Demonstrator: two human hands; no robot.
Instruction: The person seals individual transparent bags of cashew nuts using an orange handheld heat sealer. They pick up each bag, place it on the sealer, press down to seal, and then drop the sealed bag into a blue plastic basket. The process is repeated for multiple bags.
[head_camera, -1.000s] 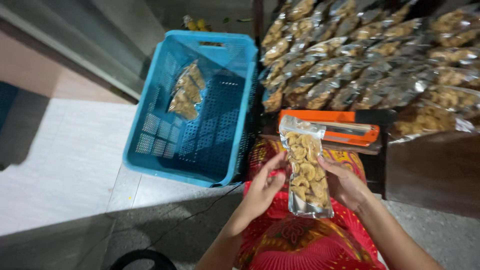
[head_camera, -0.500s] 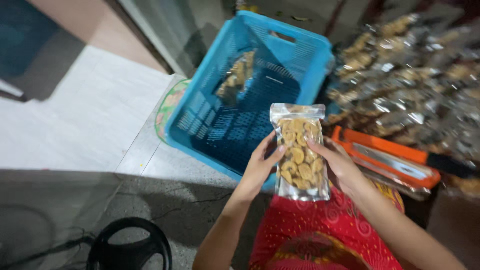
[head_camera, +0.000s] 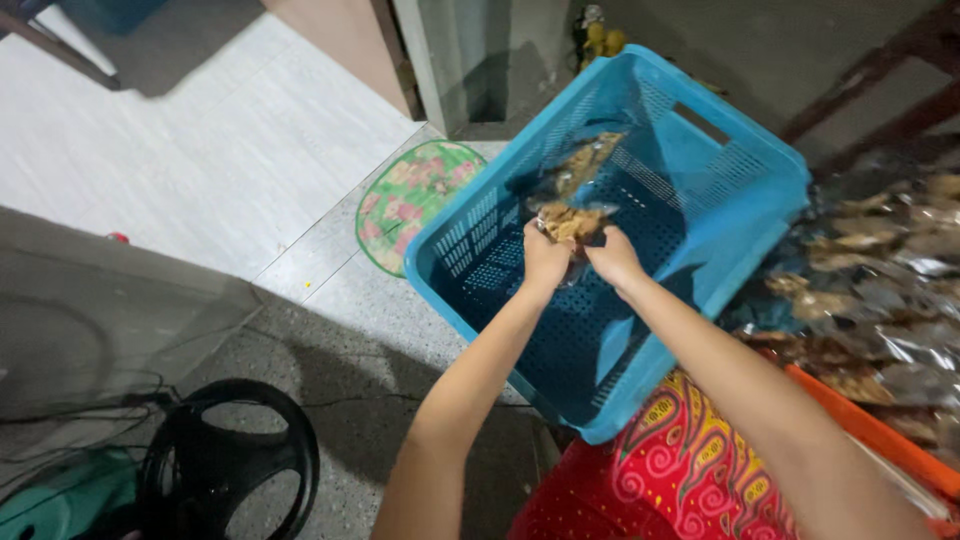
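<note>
Both hands reach into a blue plastic crate (head_camera: 735, 265) on the floor. My left hand (head_camera: 545, 258) and my right hand (head_camera: 612, 257) together grip a clear bag of brown snacks (head_camera: 568, 221), held low inside the crate. Other snack bags (head_camera: 585, 160) lie against the crate's far inner wall. The lower part of the held bag is hidden behind my hands.
Many sealed snack bags (head_camera: 880, 290) are spread at the right, beside an orange bag sealer (head_camera: 880, 440). A round flowered mat (head_camera: 412, 198) lies left of the crate. A black ring-shaped object (head_camera: 225, 470) and cables sit at the lower left. My red patterned clothing (head_camera: 680, 470) is below.
My hands carried the snack bag from in front of my lap out to the left and down into the blue crate. The view turned left with them.
</note>
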